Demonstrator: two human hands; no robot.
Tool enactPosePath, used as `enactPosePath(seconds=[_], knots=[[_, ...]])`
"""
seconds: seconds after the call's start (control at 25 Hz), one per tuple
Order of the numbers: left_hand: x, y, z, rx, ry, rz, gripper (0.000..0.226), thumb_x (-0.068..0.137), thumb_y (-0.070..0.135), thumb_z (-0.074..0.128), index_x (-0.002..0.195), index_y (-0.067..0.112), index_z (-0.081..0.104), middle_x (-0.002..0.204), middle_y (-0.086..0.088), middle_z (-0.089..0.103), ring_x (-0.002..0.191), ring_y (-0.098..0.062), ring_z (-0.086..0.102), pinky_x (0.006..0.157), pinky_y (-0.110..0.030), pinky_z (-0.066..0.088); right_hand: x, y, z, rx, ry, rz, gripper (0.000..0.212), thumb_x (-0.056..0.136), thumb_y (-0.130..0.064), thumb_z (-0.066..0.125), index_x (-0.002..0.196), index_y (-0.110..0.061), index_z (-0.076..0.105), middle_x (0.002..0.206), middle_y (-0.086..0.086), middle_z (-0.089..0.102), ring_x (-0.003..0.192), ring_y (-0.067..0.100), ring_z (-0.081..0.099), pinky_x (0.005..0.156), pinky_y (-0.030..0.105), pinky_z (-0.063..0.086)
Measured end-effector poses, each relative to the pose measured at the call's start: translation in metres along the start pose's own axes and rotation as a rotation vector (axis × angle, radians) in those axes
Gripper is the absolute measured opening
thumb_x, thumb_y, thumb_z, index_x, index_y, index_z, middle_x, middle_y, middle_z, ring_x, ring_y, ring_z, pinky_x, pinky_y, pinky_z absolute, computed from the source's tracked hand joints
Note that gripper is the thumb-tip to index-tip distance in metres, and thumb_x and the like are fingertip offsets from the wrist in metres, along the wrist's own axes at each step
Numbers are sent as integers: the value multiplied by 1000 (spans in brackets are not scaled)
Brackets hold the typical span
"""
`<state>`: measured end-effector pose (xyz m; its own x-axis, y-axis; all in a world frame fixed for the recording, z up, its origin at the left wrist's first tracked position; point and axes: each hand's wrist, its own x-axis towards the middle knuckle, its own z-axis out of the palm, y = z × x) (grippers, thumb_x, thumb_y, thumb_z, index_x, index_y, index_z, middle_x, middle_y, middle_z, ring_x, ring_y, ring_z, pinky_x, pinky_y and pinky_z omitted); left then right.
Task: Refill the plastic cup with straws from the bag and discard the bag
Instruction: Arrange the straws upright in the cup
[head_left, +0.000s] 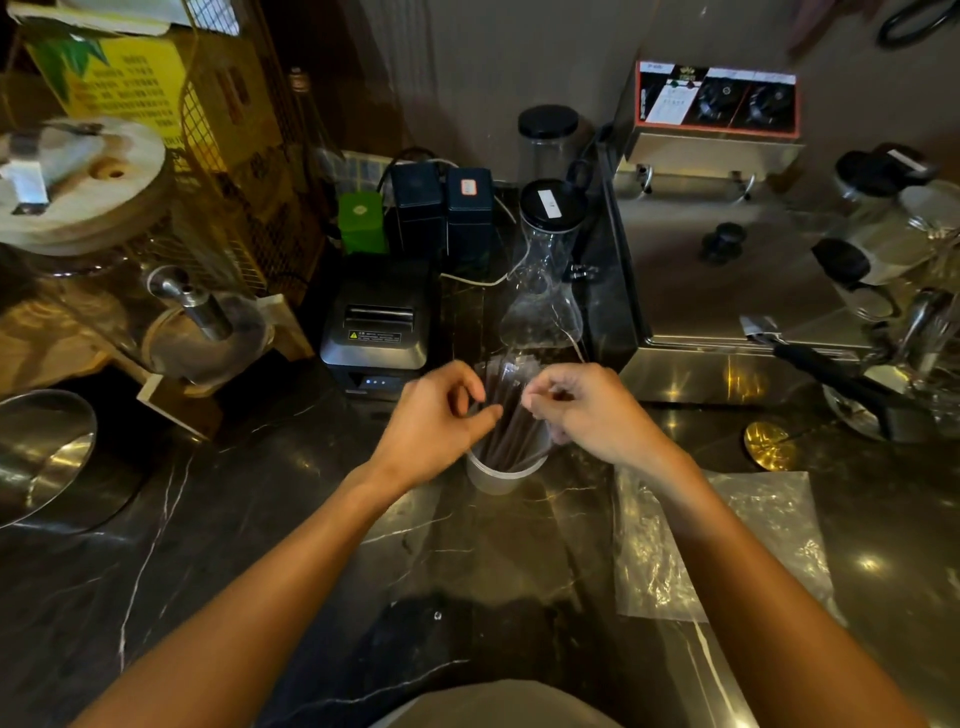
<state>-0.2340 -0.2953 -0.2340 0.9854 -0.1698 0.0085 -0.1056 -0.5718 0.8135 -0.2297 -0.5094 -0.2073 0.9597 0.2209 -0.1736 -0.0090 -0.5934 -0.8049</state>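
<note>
A translucent plastic cup (496, 478) stands on the dark marble counter, holding a bundle of dark straws (511, 421) that lean up and away from me. My left hand (441, 415) curls around the left side of the bundle, fingers touching the straws. My right hand (587, 408) pinches at the upper right of the bundle, fingers curled on the straws or their thin wrapping. A flat clear plastic bag (769, 525) lies on the counter to the right, partly under my right forearm.
A black receipt printer (376, 332) sits just behind the cup, with a glass carafe (543, 306) beside it. A steel machine (727, 270) fills the right back. A glass dispenser (130, 270) and a metal bowl (36, 457) stand left. A gold disc (769, 444) lies right.
</note>
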Motion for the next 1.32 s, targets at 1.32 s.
enactPosePath(seconds=[1.32], knots=[[24,41,-27,-379,-74,173,14,95,15,71,89,4,78,79,-9,68,62,-11,61,58,-19,50,-22,-3,-9,240,127,-46,16,99,-8,67,102,-21,75,67,-8,66,51,5,58,44,26,48]])
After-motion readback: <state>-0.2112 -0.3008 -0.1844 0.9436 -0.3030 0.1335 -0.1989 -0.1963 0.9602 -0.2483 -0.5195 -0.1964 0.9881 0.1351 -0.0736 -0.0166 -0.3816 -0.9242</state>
